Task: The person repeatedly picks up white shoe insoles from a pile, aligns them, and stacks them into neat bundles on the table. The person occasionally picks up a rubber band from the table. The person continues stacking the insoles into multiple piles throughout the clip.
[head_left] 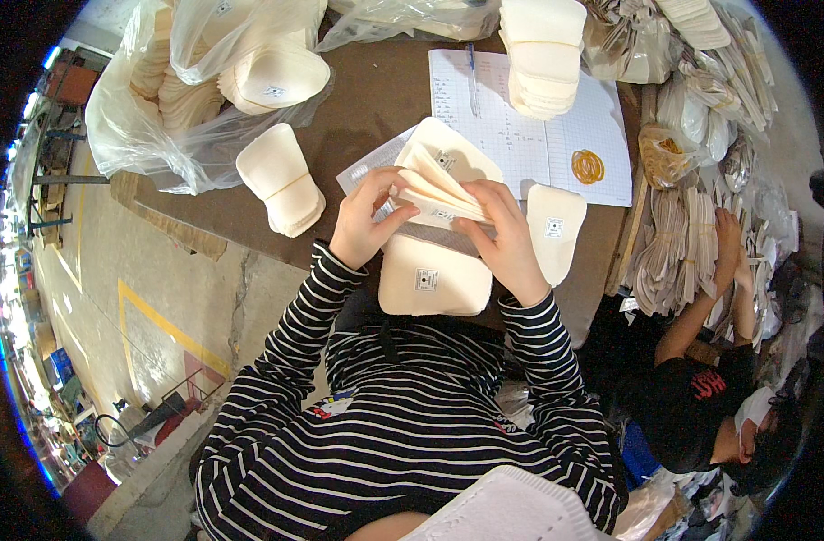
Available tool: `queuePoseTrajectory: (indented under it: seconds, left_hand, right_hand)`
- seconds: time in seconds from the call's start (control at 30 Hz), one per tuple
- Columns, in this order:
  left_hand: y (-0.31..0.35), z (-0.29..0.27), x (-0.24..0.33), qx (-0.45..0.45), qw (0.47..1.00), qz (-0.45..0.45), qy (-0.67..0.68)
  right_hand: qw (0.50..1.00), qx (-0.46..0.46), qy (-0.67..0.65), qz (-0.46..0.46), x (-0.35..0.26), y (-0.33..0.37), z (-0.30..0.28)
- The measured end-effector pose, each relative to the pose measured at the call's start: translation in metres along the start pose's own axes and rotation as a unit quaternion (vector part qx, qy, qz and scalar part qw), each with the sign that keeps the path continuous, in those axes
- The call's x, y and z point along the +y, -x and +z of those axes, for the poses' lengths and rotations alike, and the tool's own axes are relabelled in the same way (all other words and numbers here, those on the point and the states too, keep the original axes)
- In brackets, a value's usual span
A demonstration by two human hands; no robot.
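Observation:
A small stack of cream, rounded shoe-tongue-like pieces [430, 204] is held between my two hands over the near side of the table, its layers fanned apart. My left hand [367, 216] is closed on the stack's left end, thumb in front. My right hand [505, 236] grips the right end between thumb and fingers. More of these pieces [466, 155] lie just behind the held ones. Closer to me rests another labelled cream piece [434, 293], and one more labelled piece [556, 230] lies right of my right hand.
A banded cream bundle [281, 176] stands left, near a clear plastic bag [123, 135] of bundles. Another banded stack [544, 54] sits on an open squared notebook [601, 135] with a pen [472, 77] and rubber bands [588, 166]. At right, a co-worker's hands [729, 239] touch grey bundles [669, 257].

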State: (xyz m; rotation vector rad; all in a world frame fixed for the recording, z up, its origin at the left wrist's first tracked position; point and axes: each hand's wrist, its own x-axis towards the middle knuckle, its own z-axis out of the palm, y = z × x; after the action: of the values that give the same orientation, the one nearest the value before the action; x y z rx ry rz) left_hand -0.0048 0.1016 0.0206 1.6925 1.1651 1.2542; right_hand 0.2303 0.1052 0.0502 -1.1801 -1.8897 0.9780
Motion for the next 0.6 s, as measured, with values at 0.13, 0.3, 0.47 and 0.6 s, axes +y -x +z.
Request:
queuePoseTrajectory:
  seconds: [0.13,0.3,0.47,0.6]
  left_hand:
    - [0.000,-0.008,-0.004,-0.039,0.997,-0.034,-0.049]
    - [0.000,-0.008,0.001,-0.019,0.998,-0.058,-0.025]
    - [0.005,-0.009,-0.010,-0.001,0.998,-0.069,-0.001]
    - [0.007,-0.005,-0.014,0.036,0.995,-0.075,0.053]
  right_hand:
    - [1.000,-0.014,-0.009,0.017,0.000,0.001,-0.001]
    - [1.000,-0.022,-0.004,0.015,-0.005,0.001,-0.005]
    - [1.000,-0.014,0.003,-0.022,-0.005,-0.001,-0.005]
    - [0.999,-0.019,0.013,-0.049,-0.004,0.000,-0.006]
